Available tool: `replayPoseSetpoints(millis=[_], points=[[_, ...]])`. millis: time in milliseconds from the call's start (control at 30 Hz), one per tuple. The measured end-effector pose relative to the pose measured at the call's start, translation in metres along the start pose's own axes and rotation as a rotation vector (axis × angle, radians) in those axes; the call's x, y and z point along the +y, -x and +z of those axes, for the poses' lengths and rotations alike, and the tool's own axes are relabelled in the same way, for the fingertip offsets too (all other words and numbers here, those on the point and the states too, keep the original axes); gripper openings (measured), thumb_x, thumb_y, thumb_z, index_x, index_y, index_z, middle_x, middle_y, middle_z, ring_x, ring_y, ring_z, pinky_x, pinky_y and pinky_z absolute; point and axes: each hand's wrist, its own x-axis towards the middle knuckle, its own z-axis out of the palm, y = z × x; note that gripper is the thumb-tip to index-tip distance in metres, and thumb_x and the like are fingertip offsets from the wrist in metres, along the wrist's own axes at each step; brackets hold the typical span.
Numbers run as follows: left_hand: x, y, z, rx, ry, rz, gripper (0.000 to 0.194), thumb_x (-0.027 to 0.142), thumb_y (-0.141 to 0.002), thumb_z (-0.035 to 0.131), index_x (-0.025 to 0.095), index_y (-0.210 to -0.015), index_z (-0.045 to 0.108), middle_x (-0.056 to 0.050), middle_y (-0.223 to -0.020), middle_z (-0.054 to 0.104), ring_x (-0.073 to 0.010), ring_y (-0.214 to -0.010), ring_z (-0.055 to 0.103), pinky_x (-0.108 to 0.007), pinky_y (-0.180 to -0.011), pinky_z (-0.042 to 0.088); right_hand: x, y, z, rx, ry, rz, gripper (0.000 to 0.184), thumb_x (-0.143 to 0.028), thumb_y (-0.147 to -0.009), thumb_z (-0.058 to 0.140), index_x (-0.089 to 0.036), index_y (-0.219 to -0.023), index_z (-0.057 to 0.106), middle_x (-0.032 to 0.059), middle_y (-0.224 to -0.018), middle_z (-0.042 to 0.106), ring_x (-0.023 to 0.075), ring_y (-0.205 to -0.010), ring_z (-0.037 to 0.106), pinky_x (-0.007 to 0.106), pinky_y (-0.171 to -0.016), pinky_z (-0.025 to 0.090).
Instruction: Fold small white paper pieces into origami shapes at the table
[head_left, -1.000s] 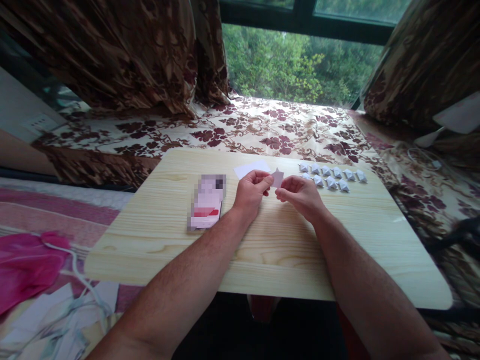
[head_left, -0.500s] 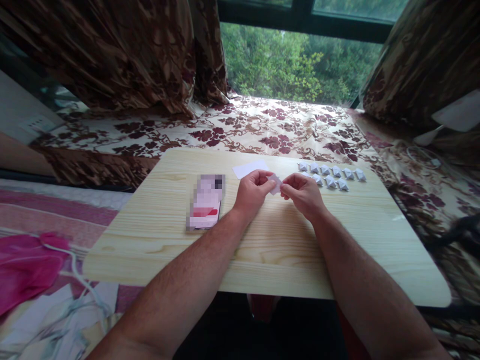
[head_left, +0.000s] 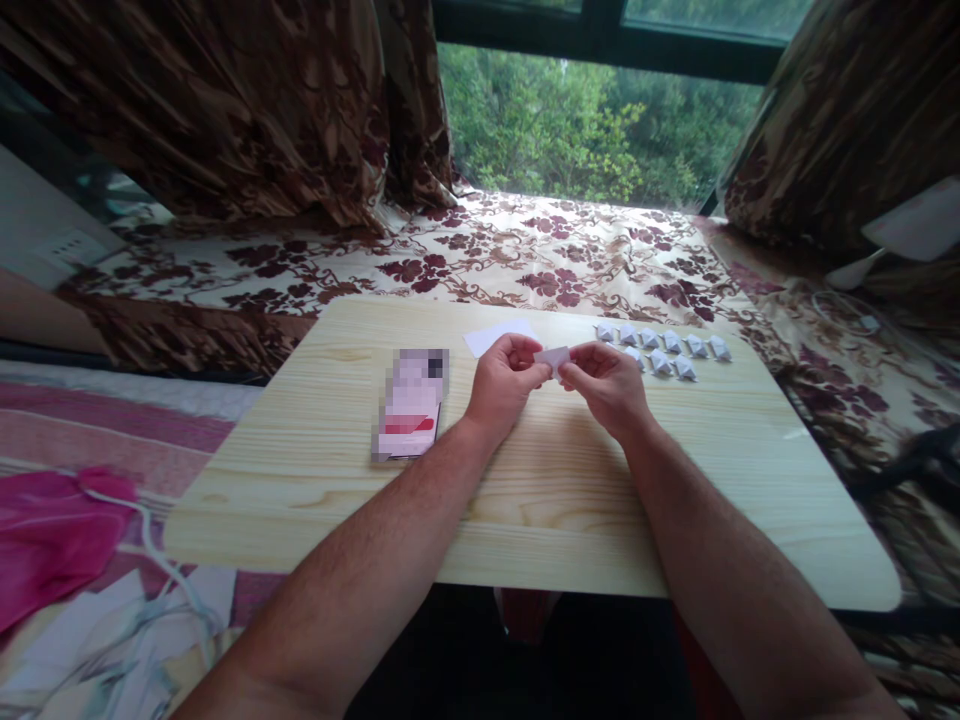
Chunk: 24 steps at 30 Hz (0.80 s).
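A small piece of white paper (head_left: 553, 358) is pinched between my two hands above the middle of the table. My left hand (head_left: 508, 378) grips its left edge between thumb and fingers. On the other side, my right hand (head_left: 606, 382) is closed on the right edge. Beyond my left hand a flat sheet of white paper (head_left: 491, 338) lies on the table, partly hidden. Several small folded paper pyramids (head_left: 673, 343) sit in two rows past my right hand, which covers part of the nearer row.
A phone (head_left: 411, 405), its screen blurred out, lies left of my left forearm on the wooden table (head_left: 300, 470). Behind the table runs a flower-patterned cloth ledge (head_left: 525, 250) below a window. Pink cloth (head_left: 60, 540) and a white cable (head_left: 154, 540) are at the lower left.
The small paper has turned from a tilted position to a more level one. My right hand has come slightly closer to the left and now pinches its right edge.
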Motion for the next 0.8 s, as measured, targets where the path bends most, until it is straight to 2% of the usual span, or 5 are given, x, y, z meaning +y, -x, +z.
replayPoseSetpoints(millis=[167, 333, 467, 567, 800], points=[[0.0019, 0.0016, -0.0002, -0.025, -0.058, 0.002, 0.033, 0.024, -0.068, 0.077, 0.018, -0.098, 0.067, 0.000, -0.073, 0.065, -0.0118, -0.065, 0.060, -0.025, -0.061, 0.047, -0.0022, 0.0009, 0.0010, 0.019, -0.006, -0.012, 0.015, -0.028, -0.073, 0.076, -0.017, -0.079, 0.068, -0.0004, -0.066, 0.067, 0.0111, -0.058, 0.058, 0.026, -0.056, 0.045], [-0.0009, -0.0002, -0.0006, 0.015, -0.036, 0.056, 0.021, 0.024, -0.067, 0.077, 0.017, -0.084, 0.066, 0.001, -0.071, 0.063, -0.0101, -0.063, 0.056, -0.024, -0.061, 0.045, -0.0034, 0.0008, 0.0014, 0.042, -0.010, -0.025, 0.036, -0.027, -0.070, 0.078, -0.018, -0.104, 0.069, -0.0017, -0.071, 0.067, 0.0113, -0.061, 0.058, 0.025, -0.056, 0.046], [-0.0021, -0.0012, -0.0008, 0.021, -0.020, 0.062, 0.022, 0.022, -0.066, 0.078, 0.017, -0.081, 0.063, 0.002, -0.072, 0.064, -0.0096, -0.064, 0.057, -0.024, -0.064, 0.046, -0.0055, 0.0015, 0.0008, 0.058, 0.008, -0.040, 0.022, -0.028, -0.071, 0.077, -0.018, -0.090, 0.070, 0.0007, -0.076, 0.069, 0.0122, -0.064, 0.060, 0.027, -0.059, 0.049], [-0.0018, -0.0008, -0.0003, 0.018, -0.014, 0.064, 0.022, 0.021, -0.065, 0.078, 0.017, -0.081, 0.063, 0.002, -0.073, 0.064, -0.0097, -0.064, 0.057, -0.024, -0.064, 0.046, -0.0074, 0.0025, 0.0002, 0.067, 0.021, -0.044, 0.012, -0.027, -0.074, 0.074, -0.018, -0.081, 0.071, 0.0008, -0.072, 0.068, 0.0123, -0.061, 0.059, 0.027, -0.058, 0.048], [0.0028, 0.0023, 0.0024, 0.008, -0.016, 0.038, 0.022, 0.019, -0.063, 0.078, 0.017, -0.081, 0.066, 0.002, -0.071, 0.065, -0.0101, -0.064, 0.058, -0.023, -0.065, 0.046, -0.0093, 0.0028, 0.0002, 0.087, 0.063, -0.048, 0.008, -0.026, -0.074, 0.071, -0.019, -0.073, 0.068, -0.0008, -0.064, 0.064, 0.0128, -0.057, 0.057, 0.028, -0.055, 0.046]])
